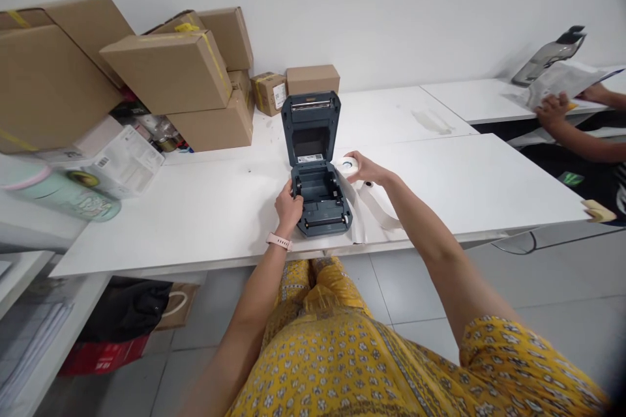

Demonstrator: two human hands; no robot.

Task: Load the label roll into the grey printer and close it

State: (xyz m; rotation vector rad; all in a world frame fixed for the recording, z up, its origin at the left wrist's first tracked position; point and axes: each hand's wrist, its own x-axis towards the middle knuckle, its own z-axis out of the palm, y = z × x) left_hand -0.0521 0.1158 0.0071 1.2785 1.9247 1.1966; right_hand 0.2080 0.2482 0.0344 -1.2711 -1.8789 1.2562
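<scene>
So your label printer (319,192) sits pretty much dead centre on the white desk (195,215), close to the near edge. Its long axis runs straight away from you, with the front exit slot pointing back at you. The lid (310,127) is flipped up on its rear hinge and stands nearly upright, with its inside facing you, so the roll bay is wide open. Your left hand (288,205), the one with the pink watch (279,242), is curled over the left wall of that bay, fingers tucked inside against it. Your right hand (364,169) is just off the printer's right side, level with the hinge, and pinched around a white label roll (347,165). The roll is tipped so its flat face and core hole look up at you, which makes its axis roughly vertical rather than across the bay. A loose strip of label paper (376,205) trails off the roll, runs along the printer's right flank toward you and ends near the desk edge. Your two hands are apart, one on either side of the printer. Cardboard boxes (171,71) are stacked at the back left against the wall. Over on the far right a co-worker's hand (552,111) rests on some papers on another desk.
</scene>
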